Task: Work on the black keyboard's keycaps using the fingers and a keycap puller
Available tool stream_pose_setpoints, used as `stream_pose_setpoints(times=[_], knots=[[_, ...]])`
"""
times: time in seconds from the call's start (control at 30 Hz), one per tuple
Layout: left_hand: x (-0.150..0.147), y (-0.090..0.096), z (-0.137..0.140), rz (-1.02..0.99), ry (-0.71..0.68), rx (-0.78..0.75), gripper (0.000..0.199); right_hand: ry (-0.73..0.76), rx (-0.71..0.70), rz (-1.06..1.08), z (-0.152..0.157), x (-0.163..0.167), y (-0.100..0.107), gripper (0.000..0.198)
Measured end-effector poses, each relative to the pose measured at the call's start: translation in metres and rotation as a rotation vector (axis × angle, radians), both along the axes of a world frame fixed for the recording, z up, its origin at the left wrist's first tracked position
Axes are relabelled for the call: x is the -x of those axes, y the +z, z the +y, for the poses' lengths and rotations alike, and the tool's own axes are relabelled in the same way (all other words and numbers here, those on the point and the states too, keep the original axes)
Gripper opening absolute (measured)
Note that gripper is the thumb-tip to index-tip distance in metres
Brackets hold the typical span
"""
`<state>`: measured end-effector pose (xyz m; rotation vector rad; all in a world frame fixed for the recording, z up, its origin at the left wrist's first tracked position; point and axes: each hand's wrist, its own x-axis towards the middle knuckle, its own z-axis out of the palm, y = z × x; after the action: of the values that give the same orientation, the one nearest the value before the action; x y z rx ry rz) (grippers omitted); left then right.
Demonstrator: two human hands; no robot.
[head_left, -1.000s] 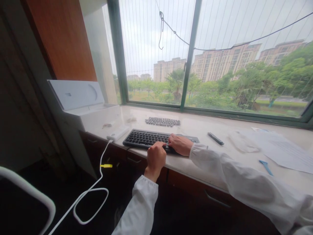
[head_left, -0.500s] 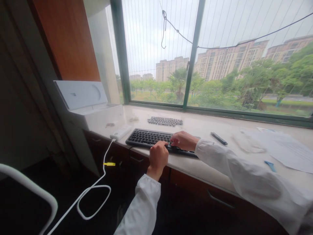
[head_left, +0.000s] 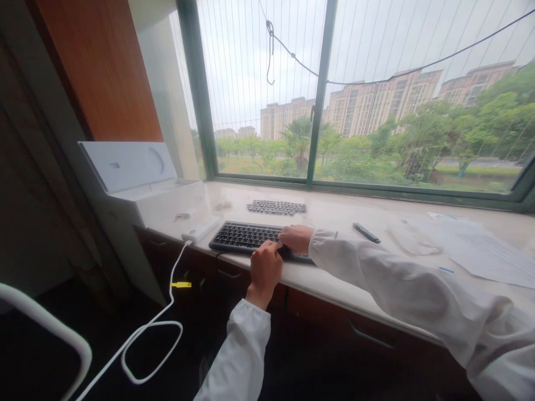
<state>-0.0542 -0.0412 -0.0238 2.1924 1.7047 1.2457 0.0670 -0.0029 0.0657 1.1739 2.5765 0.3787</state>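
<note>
The keyboard (head_left: 246, 235) lies keys-up along the front edge of the surface (head_left: 334, 211), long axis running left to right. The left hand (head_left: 265, 272) and right hand (head_left: 297, 239) curl close together over it; I can't tell what they pinch.

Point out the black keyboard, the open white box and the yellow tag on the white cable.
Black keyboard (head_left: 246, 235): head view, on its key area.
Open white box (head_left: 172, 201): head view, on its front wall.
Yellow tag (head_left: 183, 284): head view, on its middle.
</note>
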Motion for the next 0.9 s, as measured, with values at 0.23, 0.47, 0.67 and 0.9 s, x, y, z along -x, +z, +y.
stream_pose_setpoints(times=[0.23, 0.47, 0.67, 0.9], knots=[[0.001, -0.003, 0.002, 0.034, 0.026, -0.034, 0.033, 0.054, -0.07, -0.044, -0.004, -0.002, -0.015, 0.022], [0.001, -0.003, 0.002, 0.04, 0.034, -0.03, 0.033, 0.064, -0.233, -0.044, -0.009, -0.007, -0.033, 0.025], [0.001, -0.004, 0.002, 0.019, 0.027, -0.021, 0.034, 0.073, -0.199, -0.029, -0.006, -0.011, -0.033, 0.028], [0.001, -0.002, 0.002, -0.023, 0.009, -0.02, 0.034, -0.012, 0.042, 0.189, 0.011, -0.022, -0.015, 0.017]])
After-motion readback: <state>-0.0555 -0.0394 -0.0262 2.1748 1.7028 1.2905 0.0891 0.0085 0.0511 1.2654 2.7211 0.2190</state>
